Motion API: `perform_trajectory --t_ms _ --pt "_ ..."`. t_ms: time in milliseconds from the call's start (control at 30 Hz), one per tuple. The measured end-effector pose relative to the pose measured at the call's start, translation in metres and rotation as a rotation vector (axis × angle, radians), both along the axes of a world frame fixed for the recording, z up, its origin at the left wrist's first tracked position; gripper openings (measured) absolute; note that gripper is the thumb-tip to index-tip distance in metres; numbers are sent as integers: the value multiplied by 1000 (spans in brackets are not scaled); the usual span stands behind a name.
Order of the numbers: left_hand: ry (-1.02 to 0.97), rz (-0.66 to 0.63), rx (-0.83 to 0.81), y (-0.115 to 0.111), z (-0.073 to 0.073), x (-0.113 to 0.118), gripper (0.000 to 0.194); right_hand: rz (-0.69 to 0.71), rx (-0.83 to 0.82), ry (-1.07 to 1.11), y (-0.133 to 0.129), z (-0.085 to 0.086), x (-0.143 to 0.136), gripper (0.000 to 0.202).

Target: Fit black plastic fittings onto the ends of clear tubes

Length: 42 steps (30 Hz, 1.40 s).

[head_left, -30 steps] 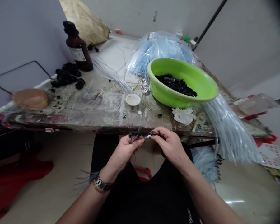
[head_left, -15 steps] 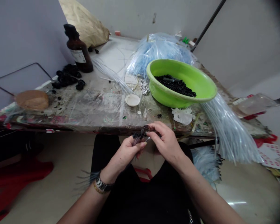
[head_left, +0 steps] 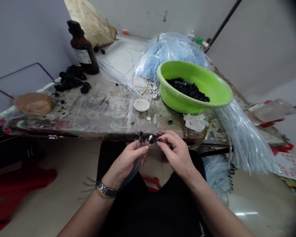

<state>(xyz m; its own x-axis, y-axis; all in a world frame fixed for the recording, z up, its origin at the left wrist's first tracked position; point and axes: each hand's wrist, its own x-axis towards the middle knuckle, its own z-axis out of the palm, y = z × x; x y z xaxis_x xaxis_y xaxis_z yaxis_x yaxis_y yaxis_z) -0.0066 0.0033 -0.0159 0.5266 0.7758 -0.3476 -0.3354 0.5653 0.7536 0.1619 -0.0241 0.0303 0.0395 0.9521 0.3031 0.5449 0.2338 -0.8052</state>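
Note:
My left hand (head_left: 129, 158) is closed around a bundle of thin clear tubes (head_left: 133, 171), in front of the table edge and above my lap. Several black tips and one white tip stick up out of the fist, and the loose tube ends trail behind my wrist. To its right, my right hand (head_left: 176, 148) is closed in a pinch. Small black pieces (head_left: 160, 141) show between its thumb and fingers, and a tube seems to run from there to the left hand. How many pieces it holds is hidden by the fingers.
On the stained table (head_left: 96, 115) stand a green basin (head_left: 194, 105) of small black parts, a brown bottle (head_left: 85, 57) and a small white dish (head_left: 141, 105). Clear tubing bundles (head_left: 172, 49) lie behind the basin; more tubing (head_left: 244, 141) hangs over the right edge.
My hands have moved apart a little, the left one leftward. The tube tips in the left hand now stand more spread, with a white tip showing.

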Motion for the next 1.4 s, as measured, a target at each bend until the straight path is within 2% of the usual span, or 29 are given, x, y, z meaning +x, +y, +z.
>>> perform_trajectory --t_ms 167,300,467,633,900,1400 --pt "7 33 -33 0 5 2 19 -1 -55 6 -1 -5 2 9" --pt "69 131 -18 -1 9 6 19 -57 -49 -11 7 -7 16 8" --pt "89 177 -6 -1 8 8 20 -220 64 -257 36 -10 55 12" --pt "105 191 5 -2 5 9 18 -272 2 -417 62 -18 79 18" --pt "123 204 -1 -3 4 11 17 -215 -50 -496 74 -30 82 22" --pt "95 224 -10 0 4 10 18 -213 -44 -513 61 -30 84 18"
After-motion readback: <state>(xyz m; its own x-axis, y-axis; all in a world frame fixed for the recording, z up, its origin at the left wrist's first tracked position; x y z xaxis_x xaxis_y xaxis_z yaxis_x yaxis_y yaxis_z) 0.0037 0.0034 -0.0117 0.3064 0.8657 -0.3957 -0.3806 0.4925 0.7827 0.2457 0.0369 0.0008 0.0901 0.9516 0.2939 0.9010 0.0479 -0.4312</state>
